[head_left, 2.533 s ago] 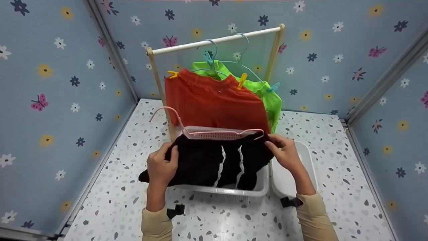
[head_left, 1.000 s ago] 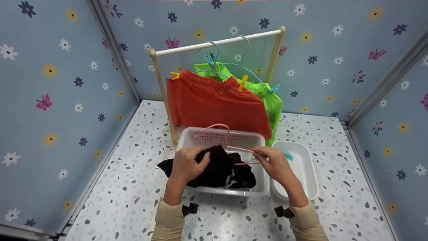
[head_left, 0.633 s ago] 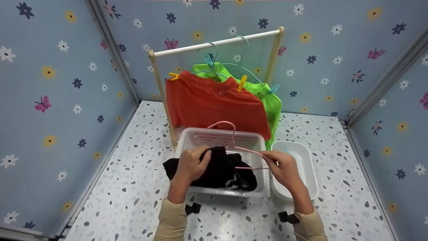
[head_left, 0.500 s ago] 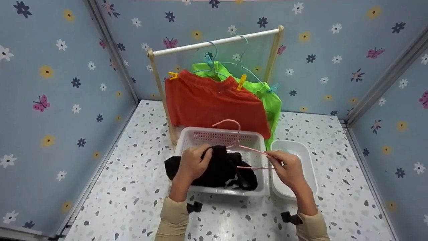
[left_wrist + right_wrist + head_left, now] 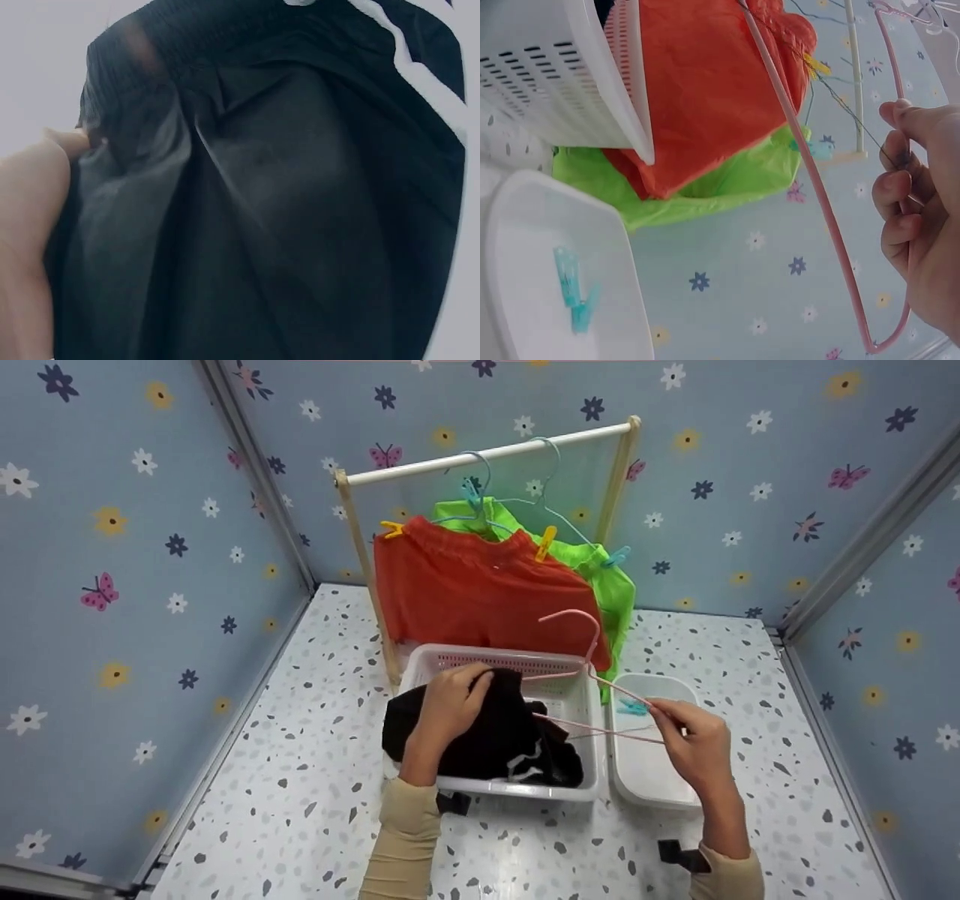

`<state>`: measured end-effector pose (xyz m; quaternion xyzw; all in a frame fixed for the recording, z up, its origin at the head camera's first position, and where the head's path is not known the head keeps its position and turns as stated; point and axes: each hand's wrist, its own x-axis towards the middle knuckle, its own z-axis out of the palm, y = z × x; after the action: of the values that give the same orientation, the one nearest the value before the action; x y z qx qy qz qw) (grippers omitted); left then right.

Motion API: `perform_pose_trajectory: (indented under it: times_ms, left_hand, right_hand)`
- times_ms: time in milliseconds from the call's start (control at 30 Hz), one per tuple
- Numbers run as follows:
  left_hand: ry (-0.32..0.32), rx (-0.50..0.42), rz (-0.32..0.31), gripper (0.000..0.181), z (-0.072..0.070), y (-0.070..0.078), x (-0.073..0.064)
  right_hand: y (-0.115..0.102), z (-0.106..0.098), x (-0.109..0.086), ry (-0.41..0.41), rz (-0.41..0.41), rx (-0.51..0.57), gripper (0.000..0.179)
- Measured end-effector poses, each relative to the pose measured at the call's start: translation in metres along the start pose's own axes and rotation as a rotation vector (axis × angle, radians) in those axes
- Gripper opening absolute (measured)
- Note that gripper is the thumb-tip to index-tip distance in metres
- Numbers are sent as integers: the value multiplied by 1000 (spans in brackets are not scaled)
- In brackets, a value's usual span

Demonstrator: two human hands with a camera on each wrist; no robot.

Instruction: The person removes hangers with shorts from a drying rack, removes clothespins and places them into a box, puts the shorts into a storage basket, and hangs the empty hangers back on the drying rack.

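Note:
My left hand (image 5: 450,701) pinches the waistband edge of a pair of black shorts (image 5: 487,739), bunched over the white basket (image 5: 517,789). In the left wrist view, the gathered waistband and white strips show on the shorts (image 5: 247,187), the thumb at their left edge. A pink clothes hanger (image 5: 619,688) stretches right from the shorts, hook up; its left end is hidden behind the cloth. My right hand (image 5: 694,739) holds the hanger's right end above a white tray (image 5: 652,787). The right wrist view shows curled fingers round the hanger, with a thin string running to the hand.
Behind the basket stands a rack (image 5: 487,457) with orange-red shorts (image 5: 487,592) and bright green clothing (image 5: 615,592) on blue hangers, fastened by yellow and blue clothes pegs. Light-blue pegs (image 5: 631,706) lie in the tray. Flower-patterned walls (image 5: 750,532) close in the speckled tabletop (image 5: 525,847).
The spread black shorts were first held by both hands. My right hand shifted to the hanger and moved it rightward, drawing more of it out from the shorts; the left hand moved slightly right.

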<state>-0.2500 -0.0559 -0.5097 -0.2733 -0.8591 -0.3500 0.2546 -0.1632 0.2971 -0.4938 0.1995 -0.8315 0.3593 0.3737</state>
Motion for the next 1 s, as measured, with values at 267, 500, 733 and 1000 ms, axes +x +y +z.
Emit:
perform_pose_trajectory:
  times_ms: [267, 500, 733, 1000]
  left_hand:
    - [-73, -17, -124, 19, 15, -14, 3]
    - [-137, 30, -295, 21, 20, -31, 1]
    - [-203, 100, -446, 22, 21, -46, -14]
    - [-266, 171, -522, 22, 17, -51, -18]
  right_hand:
    - [8, -16, -12, 8, 60, -36, 23]
    - [16, -28, -12, 6, 96, -88, 21]
    - [21, -41, -21, 20, 185, -95, 18]
    - [26, -57, -25, 81, 232, -90, 17]
